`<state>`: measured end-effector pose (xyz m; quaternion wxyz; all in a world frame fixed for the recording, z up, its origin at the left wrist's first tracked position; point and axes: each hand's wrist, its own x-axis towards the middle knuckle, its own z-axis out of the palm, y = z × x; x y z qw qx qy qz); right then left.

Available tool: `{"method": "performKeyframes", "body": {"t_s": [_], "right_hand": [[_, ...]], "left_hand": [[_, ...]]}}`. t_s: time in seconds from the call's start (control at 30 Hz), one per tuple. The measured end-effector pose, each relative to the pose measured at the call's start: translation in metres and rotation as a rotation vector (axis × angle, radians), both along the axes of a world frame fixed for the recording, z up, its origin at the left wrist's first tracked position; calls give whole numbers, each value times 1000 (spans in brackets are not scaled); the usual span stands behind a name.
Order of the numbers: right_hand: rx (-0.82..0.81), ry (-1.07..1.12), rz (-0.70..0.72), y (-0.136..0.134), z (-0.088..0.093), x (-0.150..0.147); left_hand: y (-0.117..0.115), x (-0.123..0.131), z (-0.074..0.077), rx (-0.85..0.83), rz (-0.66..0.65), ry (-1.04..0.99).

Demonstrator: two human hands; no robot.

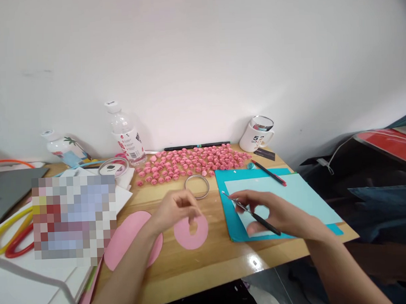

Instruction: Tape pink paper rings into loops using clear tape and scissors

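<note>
Pinched between the fingers of my left hand is a pink paper piece, round with a hole near its middle, hanging over the wooden table. My right hand holds a slim metal tool with a black handle above the pale sheet on the teal board; the tool's tip points up and left. A larger pink paper circle lies on the table, partly under my left forearm. Many small pink rolled paper pieces are spread behind my hands, near a metal ring.
A water bottle, a smaller bottle and a white mug stand along the wall. A black and red pen lies on the board. Papers and scissors-like coloured handles are at the left.
</note>
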<state>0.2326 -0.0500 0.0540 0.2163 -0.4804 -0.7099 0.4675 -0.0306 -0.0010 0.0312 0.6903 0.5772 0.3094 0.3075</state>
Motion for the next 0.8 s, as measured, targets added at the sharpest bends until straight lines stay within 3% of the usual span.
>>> {"method": "performKeyframes", "body": {"t_s": [0.07,0.13,0.2,0.3,0.43,0.5,0.57,0.63,0.7,0.8], "right_hand": [[125,-382,-214,8,-5,21],[190,-567,-235,14,-16,33],[230,-637,-186,17,-25,36],[280,-816,-179,20,-26,28],[373,-1009,-127,30,-16,1],[445,-951,-134,36,-16,-21],[553,-801,-52,40,-22,-45],[620,-688,102,41,-31,-65],[618,-609,151,41,-38,-77],[594,-548,-13,50,-42,-78]], "left_hand": [[-8,6,-2,-78,-372,76],[-15,12,-7,-203,-681,90],[-18,15,-12,-250,-767,118],[-15,15,-15,-139,-690,154],[-5,5,-10,-123,-504,169],[0,0,-6,-110,-359,180],[3,-4,-3,-47,-273,226],[6,-7,-2,-7,-260,312],[7,-8,-3,13,-289,390],[6,-7,-6,31,-348,433]]}}
